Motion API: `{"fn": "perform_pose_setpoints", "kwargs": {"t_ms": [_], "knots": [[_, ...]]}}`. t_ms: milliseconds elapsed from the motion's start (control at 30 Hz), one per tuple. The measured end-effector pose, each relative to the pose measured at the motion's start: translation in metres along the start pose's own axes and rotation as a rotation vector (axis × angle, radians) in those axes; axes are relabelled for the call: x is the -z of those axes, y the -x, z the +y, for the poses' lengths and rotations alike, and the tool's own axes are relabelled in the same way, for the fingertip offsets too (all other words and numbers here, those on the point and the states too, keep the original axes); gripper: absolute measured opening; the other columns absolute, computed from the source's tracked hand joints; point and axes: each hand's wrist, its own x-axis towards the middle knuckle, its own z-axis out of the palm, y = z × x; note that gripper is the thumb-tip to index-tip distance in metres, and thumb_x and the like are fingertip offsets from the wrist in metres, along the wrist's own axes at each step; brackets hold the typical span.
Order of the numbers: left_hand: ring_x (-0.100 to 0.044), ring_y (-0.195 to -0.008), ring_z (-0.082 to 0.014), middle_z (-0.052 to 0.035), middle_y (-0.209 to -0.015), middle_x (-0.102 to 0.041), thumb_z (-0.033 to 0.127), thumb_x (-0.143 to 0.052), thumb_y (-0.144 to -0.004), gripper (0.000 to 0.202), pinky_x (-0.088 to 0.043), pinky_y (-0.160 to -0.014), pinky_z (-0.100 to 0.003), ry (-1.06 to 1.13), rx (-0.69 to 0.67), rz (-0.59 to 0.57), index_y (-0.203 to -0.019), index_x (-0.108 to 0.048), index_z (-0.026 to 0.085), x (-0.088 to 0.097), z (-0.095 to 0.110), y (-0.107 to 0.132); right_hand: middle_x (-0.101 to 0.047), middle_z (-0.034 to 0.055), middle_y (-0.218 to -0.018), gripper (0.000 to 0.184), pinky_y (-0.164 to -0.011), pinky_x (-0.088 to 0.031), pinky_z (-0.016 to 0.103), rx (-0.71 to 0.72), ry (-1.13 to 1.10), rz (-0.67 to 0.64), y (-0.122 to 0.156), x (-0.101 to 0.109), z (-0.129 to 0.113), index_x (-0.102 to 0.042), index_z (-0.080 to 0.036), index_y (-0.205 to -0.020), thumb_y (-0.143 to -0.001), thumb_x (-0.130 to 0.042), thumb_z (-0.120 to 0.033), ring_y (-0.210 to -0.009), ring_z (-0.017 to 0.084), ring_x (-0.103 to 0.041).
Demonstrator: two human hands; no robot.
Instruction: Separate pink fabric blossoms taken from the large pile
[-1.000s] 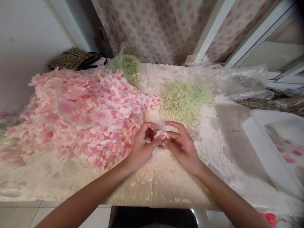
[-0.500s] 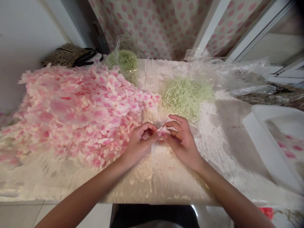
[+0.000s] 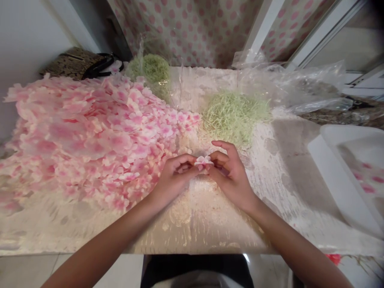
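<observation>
Narrow pinch from both sides: left hand (image 3: 174, 180) and right hand (image 3: 231, 178) drawn close together, fingertips meeting on a small pink fabric blossom (image 3: 204, 161). Blossom held near the middle of the worktop (image 3: 198, 228), toward the front edge from a tuft of pale green shredded fibre (image 3: 234, 116) and just right of a heap of loose pink fabric petals (image 3: 99, 136). Change within the last moments: petals now spread open atop the fingertips, no longer half tucked between them, and left fingers folded closer, the earlier gap gone. Further along the back edge, a second green tuft (image 3: 148, 70) and a clear plastic bag (image 3: 288, 86); past the right edge, a white plastic tray (image 3: 345, 168).
</observation>
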Motion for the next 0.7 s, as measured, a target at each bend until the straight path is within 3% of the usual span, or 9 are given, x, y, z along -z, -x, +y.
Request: {"fn": "perform_pose_setpoints", "kwargs": {"t_ms": [433, 700], "knots": [[-0.059, -0.070, -0.0118, -0.0001, -0.072, -0.063, 0.025, -0.073, -0.069, 0.012, -0.048, -0.065, -0.022, 0.029, 0.030, 0.034, -0.072, -0.067, 0.015, -0.0013, -0.0013, -0.0004, -0.053, -0.0044, -0.074, 0.043, -0.058, -0.041, 0.027, 0.017, 0.027, 0.014, -0.0002, 0.0005, 0.0017, -0.037, -0.027, -0.117, -0.080, -0.053, -0.013, -0.065, 0.012, -0.052], [-0.059, -0.056, -0.0098, 0.0009, -0.063, -0.063, 0.024, -0.071, -0.072, 0.010, -0.047, -0.055, -0.020, -0.038, 0.002, 0.028, -0.072, -0.067, 0.015, -0.0011, -0.0006, 0.0019, -0.055, -0.0050, -0.074, 0.042, -0.058, -0.042, 0.025, 0.051, 0.062, 0.010, 0.0008, -0.0015, 0.0033, -0.039, -0.025, -0.118, -0.080, -0.053, -0.013, -0.065, 0.012, -0.055]]}}
